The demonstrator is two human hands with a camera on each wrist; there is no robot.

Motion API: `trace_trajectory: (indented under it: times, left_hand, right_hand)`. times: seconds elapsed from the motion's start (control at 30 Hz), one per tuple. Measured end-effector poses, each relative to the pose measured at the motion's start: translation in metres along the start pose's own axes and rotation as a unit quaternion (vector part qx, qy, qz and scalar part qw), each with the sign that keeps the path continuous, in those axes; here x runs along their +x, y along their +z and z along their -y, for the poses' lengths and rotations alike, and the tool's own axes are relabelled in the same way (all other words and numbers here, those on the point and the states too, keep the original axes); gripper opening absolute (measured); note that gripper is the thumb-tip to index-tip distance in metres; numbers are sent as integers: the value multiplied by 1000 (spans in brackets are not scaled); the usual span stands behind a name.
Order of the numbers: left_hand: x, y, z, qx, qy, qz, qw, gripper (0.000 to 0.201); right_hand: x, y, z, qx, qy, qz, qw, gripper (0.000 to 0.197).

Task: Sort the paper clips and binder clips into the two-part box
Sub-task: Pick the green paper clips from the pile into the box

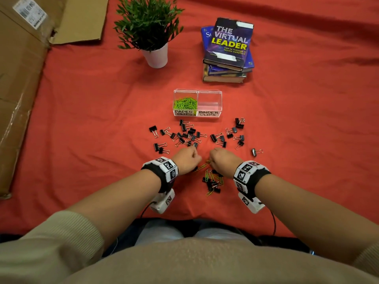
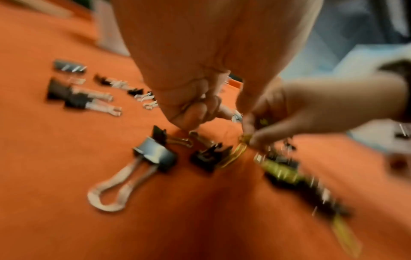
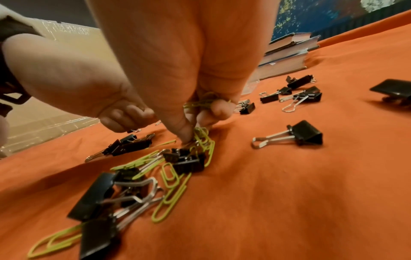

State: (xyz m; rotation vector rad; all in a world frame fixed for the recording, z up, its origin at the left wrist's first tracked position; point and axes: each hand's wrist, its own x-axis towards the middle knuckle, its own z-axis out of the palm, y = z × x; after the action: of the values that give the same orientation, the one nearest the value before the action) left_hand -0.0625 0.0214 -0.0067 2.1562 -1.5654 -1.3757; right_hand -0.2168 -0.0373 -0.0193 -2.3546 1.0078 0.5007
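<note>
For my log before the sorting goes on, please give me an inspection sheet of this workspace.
Surface: red cloth, wrinkled.
Job's things: two-part box, green paper clips in the left part, right part looks empty; binder clips scattered; mixed pile near the hands.
Clutter: potted plant, stack of books.
Grippers: left hand curled, contents unclear; right hand holds paper clips.
Cables: black cable from the right wrist camera.
Surroundings: cardboard box on the left.
</note>
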Motion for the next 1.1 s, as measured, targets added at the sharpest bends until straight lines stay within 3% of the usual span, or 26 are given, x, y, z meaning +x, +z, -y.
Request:
trace_trajectory:
  times: [0.1, 0.3, 0.43, 0.6, 0.67, 0.77, 0.87, 0.97, 1.1]
  left_hand:
    - [0, 3, 11, 143, 36, 4, 989, 16]
    - [-3, -14, 18, 175, 31, -55, 983, 10]
    - [-6, -5, 11, 210, 86, -18, 974, 13]
    - [-7, 7, 12, 288, 88, 30, 953, 17]
    - [-8, 8, 13, 295, 91, 34, 950, 18]
    - [-10, 9, 14, 297, 89, 42, 950, 22]
    - [-12, 10, 16, 249, 93, 31, 963, 21]
    - [-17, 5, 19, 124, 88, 7, 988, 8]
    - [-19, -7, 28, -29, 38, -5, 999, 19]
  right_hand:
    - [-1, 2, 0, 26, 21, -8, 999, 22]
    - [-5, 4, -8, 143, 81, -37, 986, 15]
    - [-8, -9, -13, 300, 112, -92, 943, 4]
    - [8, -62, -14, 479, 126, -77, 865, 6]
    - [22, -86, -8, 512, 111, -75, 849, 8]
    - [54, -117, 3, 481, 96, -77, 868, 13]
    - [89, -135, 20, 363, 92, -95, 922, 14]
    - [116, -142, 43, 200, 73, -123, 969, 23]
    - [137, -134, 57, 75, 39, -101, 991, 22]
